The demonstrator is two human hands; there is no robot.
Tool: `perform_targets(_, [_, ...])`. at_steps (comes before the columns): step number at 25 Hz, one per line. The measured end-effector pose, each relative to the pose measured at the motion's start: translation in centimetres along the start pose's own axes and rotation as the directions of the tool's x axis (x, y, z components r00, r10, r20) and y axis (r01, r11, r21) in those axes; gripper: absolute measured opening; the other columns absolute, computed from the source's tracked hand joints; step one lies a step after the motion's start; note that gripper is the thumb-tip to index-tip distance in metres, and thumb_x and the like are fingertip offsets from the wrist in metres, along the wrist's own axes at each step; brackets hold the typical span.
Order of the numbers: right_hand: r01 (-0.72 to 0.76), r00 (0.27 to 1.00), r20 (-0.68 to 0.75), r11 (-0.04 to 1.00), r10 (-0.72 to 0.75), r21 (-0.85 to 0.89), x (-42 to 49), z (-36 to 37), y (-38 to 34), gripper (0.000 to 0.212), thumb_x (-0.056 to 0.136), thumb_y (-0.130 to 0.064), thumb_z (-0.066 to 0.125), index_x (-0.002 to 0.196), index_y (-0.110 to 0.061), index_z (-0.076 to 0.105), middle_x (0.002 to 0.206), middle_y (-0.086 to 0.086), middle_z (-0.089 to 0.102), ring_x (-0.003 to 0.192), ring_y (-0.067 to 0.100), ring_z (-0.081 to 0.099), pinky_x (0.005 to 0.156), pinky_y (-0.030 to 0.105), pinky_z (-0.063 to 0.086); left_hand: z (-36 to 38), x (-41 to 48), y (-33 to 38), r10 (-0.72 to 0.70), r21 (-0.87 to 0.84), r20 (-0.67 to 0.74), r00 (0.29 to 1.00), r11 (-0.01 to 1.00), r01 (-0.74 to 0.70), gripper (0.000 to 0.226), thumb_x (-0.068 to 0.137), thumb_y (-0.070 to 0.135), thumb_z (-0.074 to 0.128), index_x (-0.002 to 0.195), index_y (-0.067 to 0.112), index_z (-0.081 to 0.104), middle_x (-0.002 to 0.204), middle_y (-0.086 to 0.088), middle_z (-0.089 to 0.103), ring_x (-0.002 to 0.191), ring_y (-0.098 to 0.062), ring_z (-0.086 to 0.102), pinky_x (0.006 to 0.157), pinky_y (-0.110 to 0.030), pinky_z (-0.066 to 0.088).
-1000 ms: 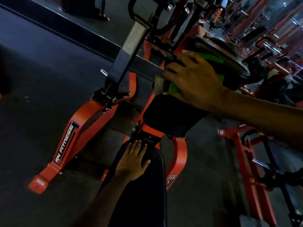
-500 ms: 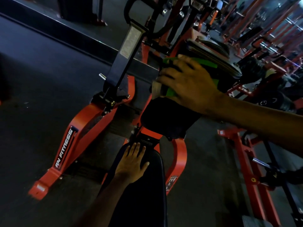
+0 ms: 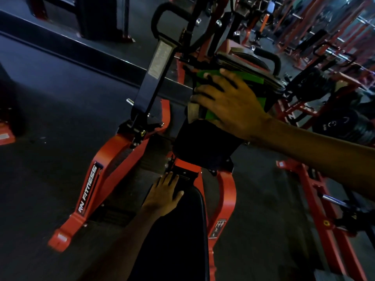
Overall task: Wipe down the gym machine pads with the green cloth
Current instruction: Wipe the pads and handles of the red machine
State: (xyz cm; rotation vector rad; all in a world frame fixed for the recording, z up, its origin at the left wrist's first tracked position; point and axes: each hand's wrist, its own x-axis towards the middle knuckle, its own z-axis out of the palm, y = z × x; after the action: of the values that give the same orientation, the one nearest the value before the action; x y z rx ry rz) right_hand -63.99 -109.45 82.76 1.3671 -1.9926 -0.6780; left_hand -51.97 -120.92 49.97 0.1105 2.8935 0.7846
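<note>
View: head, the only one; a dim gym, looking down along one machine
Cloth: the cloth (image 3: 250, 80) lies over the top end of the upper pad (image 3: 203, 142), at about 1 o'clock from the picture's middle; most of it is hidden under a hand; green shows at the hand's 12 o'clock and 7 o'clock edges
Right hand: the right hand (image 3: 229, 104) lies on the cloth, fingers spread and pointing to 10 o'clock; grip released, the palm pressing the cloth to the pad, not clutching it
Left hand: the left hand (image 3: 162, 196) sits at 6 o'clock, flat on the front end of the seat (image 3: 182, 230), fingers straight toward 12 o'clock; grip released, nothing in it; it looks like a brace
Plates: a stack of plates (image 3: 249, 57) sits just beyond the cloth at 1 o'clock; whether they touch it I cannot tell
Frame: the orange frame (image 3: 113, 155) runs from 8 o'clock up under both pads
Step in hand: wiping the top of the upper pad, by my reading
Done: cannot tell; no streak or sheen shows in this light
Left: the pad's face below the hand is bare of cloth; the seat carries only a bare hand; I judge both are yet to be wiped, so the job is early to midway
</note>
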Motion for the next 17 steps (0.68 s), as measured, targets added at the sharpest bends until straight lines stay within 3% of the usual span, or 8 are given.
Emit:
perform_targets(2, [-0.061,0.998,-0.033,0.998,0.061,0.025,-0.4,-0.4,1.0,0.055,0.088,-0.047,0.049,0.136,-0.02,0.055,0.141,0.008,0.055,0.138,0.037,0.042,0.118,0.049,0.017,-2.2,-0.1,0.2,-0.005,-0.014,-0.083,0.997,1.0,0.003,0.098,0.081,0.07,0.003,0.159,0.014,0.023,0.165,-0.012,0.02,0.153,-0.028,0.018,0.123,-0.04,0.014])
perform_targets(5, [-0.141,0.989,-0.039,0.99,0.14,-0.012,0.6,0.1,0.3,0.059,0.084,-0.044,0.069,0.135,-0.019,0.054,0.14,0.009,0.056,0.138,0.037,0.042,0.118,0.052,0.021,-5.1,-0.2,0.6,0.001,-0.05,-0.279,0.96,0.999,-0.016,0.086,0.092,0.065,0.018,0.156,0.009,0.03,0.16,-0.016,0.032,0.148,-0.03,0.028,0.119,-0.04,0.026])
perform_targets(9, [-0.086,0.996,-0.03,0.996,0.086,0.009,1.1,0.1,-0.2,0.058,0.08,-0.036,0.074,0.131,-0.014,0.059,0.135,0.012,0.058,0.134,0.039,0.045,0.117,0.054,0.024,-8.3,-0.3,3.3,0.05,-0.079,-0.536,0.842,0.991,-0.109,0.077,0.101,0.046,0.05,0.159,0.007,0.019,0.164,-0.016,0.021,0.151,-0.027,0.022,0.119,-0.038,0.022])
perform_targets(14, [-0.129,0.987,-0.09,0.992,0.129,0.014,-0.2,-0.3,1.7,0.058,0.083,-0.041,0.07,0.134,-0.017,0.056,0.14,0.008,0.056,0.138,0.037,0.041,0.116,0.051,0.022,-10.9,0.9,5.3,0.154,0.066,-0.584,0.797,0.988,-0.142,0.071,0.105,0.045,0.038,0.16,0.009,0.013,0.168,-0.007,0.012,0.155,-0.016,0.007,0.125,-0.031,0.004])
perform_targets(17, [-0.066,0.998,0.003,0.994,0.067,-0.092,1.6,0.9,-1.2,0.052,0.083,-0.037,0.068,0.13,-0.016,0.06,0.135,0.009,0.059,0.136,0.038,0.043,0.116,0.052,0.024,-10.3,1.3,4.9,0.169,0.088,-0.566,0.807,0.985,-0.145,0.07,0.105,0.046,0.034,0.161,0.012,0.008,0.168,-0.003,0.006,0.155,-0.014,0.005,0.126,-0.035,0.007])
